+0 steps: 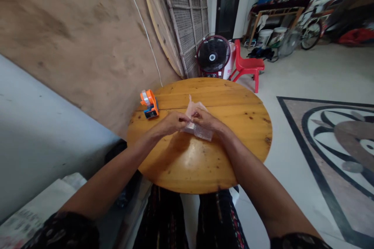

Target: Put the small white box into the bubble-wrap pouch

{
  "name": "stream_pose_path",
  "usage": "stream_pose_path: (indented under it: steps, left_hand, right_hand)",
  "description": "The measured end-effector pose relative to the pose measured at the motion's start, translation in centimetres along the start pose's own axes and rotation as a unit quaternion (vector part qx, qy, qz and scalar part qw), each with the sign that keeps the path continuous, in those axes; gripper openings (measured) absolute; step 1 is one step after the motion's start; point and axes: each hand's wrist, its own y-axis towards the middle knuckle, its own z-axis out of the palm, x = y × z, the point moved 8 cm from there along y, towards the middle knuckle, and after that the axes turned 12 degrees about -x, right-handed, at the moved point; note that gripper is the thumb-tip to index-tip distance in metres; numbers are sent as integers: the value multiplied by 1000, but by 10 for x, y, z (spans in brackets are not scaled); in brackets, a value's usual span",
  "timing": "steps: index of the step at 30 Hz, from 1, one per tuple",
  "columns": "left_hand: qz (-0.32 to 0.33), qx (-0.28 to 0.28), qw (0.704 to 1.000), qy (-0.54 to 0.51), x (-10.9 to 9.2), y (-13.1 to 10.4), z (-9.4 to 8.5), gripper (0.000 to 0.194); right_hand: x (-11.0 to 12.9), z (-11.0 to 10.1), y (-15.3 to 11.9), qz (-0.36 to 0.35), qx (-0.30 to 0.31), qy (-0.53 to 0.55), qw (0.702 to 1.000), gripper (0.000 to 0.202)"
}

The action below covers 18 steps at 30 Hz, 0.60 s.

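"Pinkish, see-through plastic wrap: where does it sit, taking twelve as straight ahead of the wearer?"

"On the round wooden table, under and between the hands. Its long axis seems to slant from a thin peak at eleven o'clock to a flatter corner at five."

"And the grip?"

"The left hand comes in from eight, the right hand from four. Both have their fingertips pinched together on the wrap, nearly meeting. Exactly which fold each one holds is too small to tell."

"Which hand is nearer the bulk?"

"The right; the flatter corner spreads out just below it, towards five."

"What about the tape dispenser?"

"At ten o'clock from the grip, apart from both hands, nearer the left one."
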Motion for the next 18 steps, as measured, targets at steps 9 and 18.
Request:
stream_pose_path:
  steps: [9, 18]
  left_hand:
    - [185, -120, 975, 20, 3, -12, -3, 23]
    - [193, -197, 961, 36, -12, -44, 11, 22]
  right_hand:
    - [4, -6, -1, 5, 38, 31, 999, 25]
    - [9, -6, -9, 39, 60, 67, 995, 31]
